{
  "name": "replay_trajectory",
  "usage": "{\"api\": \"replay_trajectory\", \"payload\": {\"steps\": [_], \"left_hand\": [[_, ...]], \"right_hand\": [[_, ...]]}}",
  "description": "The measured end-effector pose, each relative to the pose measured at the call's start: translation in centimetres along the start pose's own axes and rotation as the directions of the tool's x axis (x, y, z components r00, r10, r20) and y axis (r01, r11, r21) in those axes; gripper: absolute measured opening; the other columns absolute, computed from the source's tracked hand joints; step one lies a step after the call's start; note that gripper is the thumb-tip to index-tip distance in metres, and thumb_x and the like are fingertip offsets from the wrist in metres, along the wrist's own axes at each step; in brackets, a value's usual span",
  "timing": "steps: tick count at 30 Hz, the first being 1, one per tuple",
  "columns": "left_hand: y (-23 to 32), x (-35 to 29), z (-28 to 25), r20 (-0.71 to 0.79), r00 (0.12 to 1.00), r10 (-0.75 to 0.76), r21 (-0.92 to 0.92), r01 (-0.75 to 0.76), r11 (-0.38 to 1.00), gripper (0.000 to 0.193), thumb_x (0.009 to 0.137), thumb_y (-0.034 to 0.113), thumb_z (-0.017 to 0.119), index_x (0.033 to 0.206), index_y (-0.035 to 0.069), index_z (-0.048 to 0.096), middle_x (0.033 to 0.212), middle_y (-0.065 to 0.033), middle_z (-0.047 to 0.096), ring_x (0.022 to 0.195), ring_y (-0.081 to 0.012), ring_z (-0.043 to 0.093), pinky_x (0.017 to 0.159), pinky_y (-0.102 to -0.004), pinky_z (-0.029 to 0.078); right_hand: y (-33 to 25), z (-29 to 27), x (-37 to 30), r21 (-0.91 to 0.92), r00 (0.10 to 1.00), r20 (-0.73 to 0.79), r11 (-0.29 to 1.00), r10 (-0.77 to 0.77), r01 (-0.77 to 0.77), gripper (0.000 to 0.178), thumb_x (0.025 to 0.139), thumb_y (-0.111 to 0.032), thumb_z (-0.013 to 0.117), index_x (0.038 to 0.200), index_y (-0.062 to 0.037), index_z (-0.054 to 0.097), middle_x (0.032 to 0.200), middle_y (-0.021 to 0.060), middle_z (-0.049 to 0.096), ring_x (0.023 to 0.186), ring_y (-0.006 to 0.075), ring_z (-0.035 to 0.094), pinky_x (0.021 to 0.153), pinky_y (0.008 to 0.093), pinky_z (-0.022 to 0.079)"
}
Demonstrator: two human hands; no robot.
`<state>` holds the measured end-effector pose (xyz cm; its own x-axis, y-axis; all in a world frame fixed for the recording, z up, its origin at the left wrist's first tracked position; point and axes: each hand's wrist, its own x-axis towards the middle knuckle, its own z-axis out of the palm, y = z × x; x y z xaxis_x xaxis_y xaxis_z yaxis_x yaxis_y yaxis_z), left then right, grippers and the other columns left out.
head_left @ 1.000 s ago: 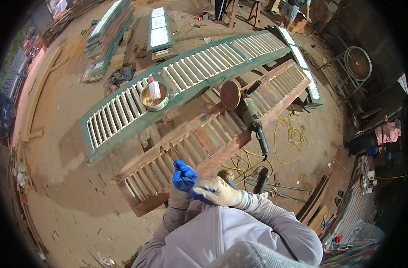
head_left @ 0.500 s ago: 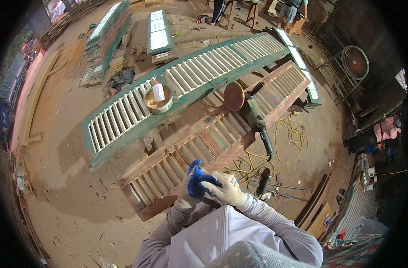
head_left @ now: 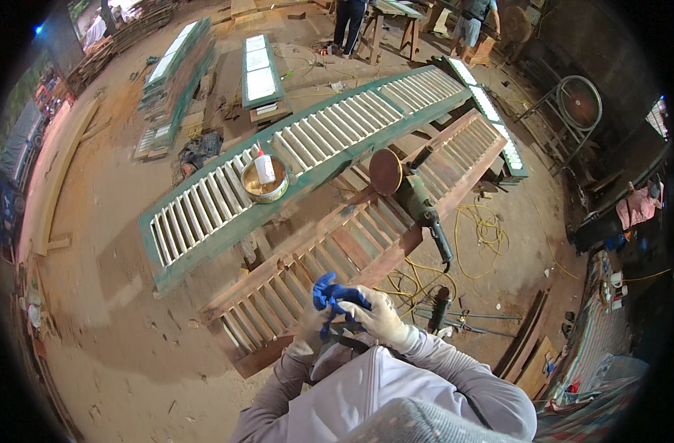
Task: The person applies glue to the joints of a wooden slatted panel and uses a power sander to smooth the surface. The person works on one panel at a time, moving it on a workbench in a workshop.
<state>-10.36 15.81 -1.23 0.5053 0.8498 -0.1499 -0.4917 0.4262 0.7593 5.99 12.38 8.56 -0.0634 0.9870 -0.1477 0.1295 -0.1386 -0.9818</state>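
Note:
My left hand (head_left: 318,317) wears a pale work glove with blue-coated palm and fingers. Its blue fingers are partly stretched out, partly covered by the other hand. My right hand (head_left: 382,319), in a pale glove, is closed over the blue finger part of the left glove; the exact contact is hard to make out. Both hands are in front of my body, above the near edge of a bare brown louvred shutter (head_left: 355,251). A power sander (head_left: 419,203) with a round brown disc (head_left: 385,172) rests on that shutter, beyond my right hand.
Beyond lies a green-framed shutter (head_left: 307,177) with pale slats, carrying a tin (head_left: 267,193) and a white squeeze bottle (head_left: 264,168). Yellow cable (head_left: 484,229) coils on the floor at right. Stacked shutters (head_left: 176,81) stand far left; two people (head_left: 469,29) are at the back.
My view has shifted slightly. The blue fingers of my left glove have spread more, and my right hand has moved a little over them. Sander and shutters stay in place.

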Motion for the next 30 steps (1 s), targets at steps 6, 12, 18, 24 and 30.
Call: {"api": "replay_trajectory", "payload": {"steps": [6,12,18,24,30], "left_hand": [[-1.3,-0.5,-0.8,0.07,0.998,0.004,0.038,-0.007,0.999,0.085,0.091,0.034,0.078,0.155,0.004,0.03,0.139,-0.0099,0.052,0.124,-0.0207,0.056,0.105,-0.0346,0.047],[-1.0,-1.1,-0.3,0.103,0.995,0.007,0.122,-0.019,0.992,0.086,0.092,0.034,0.076,0.157,0.004,0.028,0.143,-0.011,0.049,0.128,-0.0215,0.054,0.108,-0.0346,0.045],[0.5,-1.2,1.6,0.15,0.986,-0.068,0.055,0.06,0.997,0.075,0.097,0.033,0.069,0.155,0.004,0.032,0.14,-0.0117,0.054,0.127,-0.023,0.056,0.107,-0.035,0.047],[0.2,-1.1,2.8,0.194,0.946,-0.26,-0.011,0.267,0.964,0.064,0.101,0.022,0.059,0.154,0.0,0.032,0.147,-0.0147,0.049,0.134,-0.024,0.052,0.112,-0.0372,0.044],[-1.8,-1.2,3.1,0.226,0.969,-0.099,0.047,0.09,0.995,0.059,0.106,0.027,0.052,0.155,0.001,0.031,0.152,-0.0147,0.044,0.138,-0.0231,0.047,0.113,-0.037,0.041]], "right_hand": [[1.6,-0.3,-0.5,0.26,0.987,0.13,0.958,0.091,-0.123,0.024,0.101,-0.02,0.066,0.112,0.0007,0.069,0.095,-0.0012,0.069,0.083,0.007,0.059,0.076,0.0256,0.051],[2.2,-0.2,-1.7,0.352,0.966,0.172,0.904,0.193,-0.243,0.021,0.101,-0.022,0.067,0.113,-0.0048,0.07,0.087,-0.0048,0.064,0.074,0.0026,0.053,0.063,0.0209,0.045],[2.2,-0.1,-2.7,0.367,0.964,0.137,0.892,0.229,-0.265,0.019,0.097,-0.02,0.072,0.11,-0.0053,0.071,0.081,-0.0031,0.066,0.072,0.0029,0.056,0.062,0.0209,0.045],[2.9,0.1,-3.9,0.144,0.991,0.034,0.98,0.133,-0.136,0.022,0.096,-0.016,0.073,0.112,-0.0007,0.068,0.093,-0.0019,0.068,0.08,0.0048,0.059,0.073,0.0225,0.051],[3.7,-0.8,-4.8,0.445,0.993,-0.063,0.894,0.096,-0.058,0.025,0.097,-0.019,0.072,0.113,-0.0003,0.068,0.095,0.0016,0.07,0.081,0.0069,0.061,0.072,0.0239,0.052]]}}
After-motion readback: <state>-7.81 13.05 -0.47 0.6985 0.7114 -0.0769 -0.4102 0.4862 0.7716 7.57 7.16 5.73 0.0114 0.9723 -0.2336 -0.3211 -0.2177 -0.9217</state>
